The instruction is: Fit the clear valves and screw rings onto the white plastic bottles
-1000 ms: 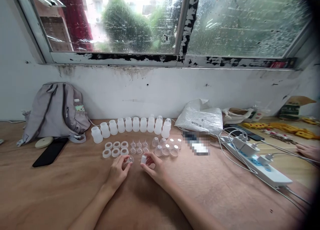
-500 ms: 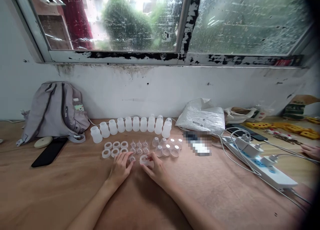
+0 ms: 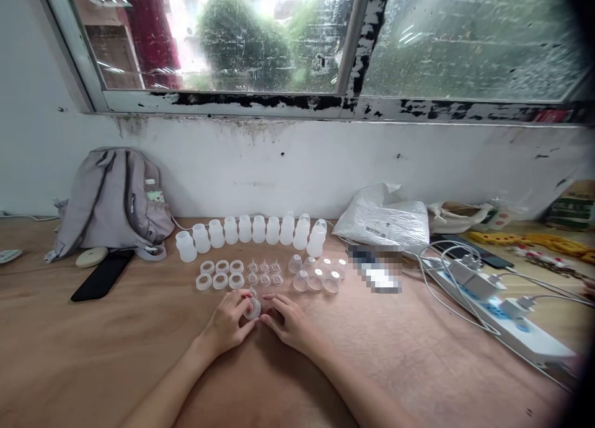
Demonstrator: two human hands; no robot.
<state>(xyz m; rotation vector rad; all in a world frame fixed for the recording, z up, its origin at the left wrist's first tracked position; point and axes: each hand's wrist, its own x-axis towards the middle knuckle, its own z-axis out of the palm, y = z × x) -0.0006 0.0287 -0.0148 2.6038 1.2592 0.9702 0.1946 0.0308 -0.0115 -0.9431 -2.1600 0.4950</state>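
Note:
My left hand (image 3: 227,319) is closed, its thumb and fingers pinching a translucent bottle collar ring (image 3: 252,308) with a clear nipple showing at its top. Whether the nipple sits fully inside the ring I cannot tell. Just to the right, my right hand (image 3: 289,323) has its thumb and fingers apart, with nothing seen between them. Beyond the hands lie two rows of white collar rings (image 3: 220,280), two rows of clear nipples (image 3: 264,279) and several clear dome caps (image 3: 315,280). Farther back, white bottles (image 3: 245,230) stand in a curved line; those at its right end carry caps.
A grey backpack (image 3: 114,199), a black phone (image 3: 103,275) and a round cream object (image 3: 92,257) are at left. Toward the right are a silver plastic parcel (image 3: 388,220), a white power strip (image 3: 525,335) with chargers and cables, and yellow pieces (image 3: 553,242).
The ring that my right hand held is now in my left hand with the nipple. My right hand has let go, its fingers apart. The view has shifted slightly.

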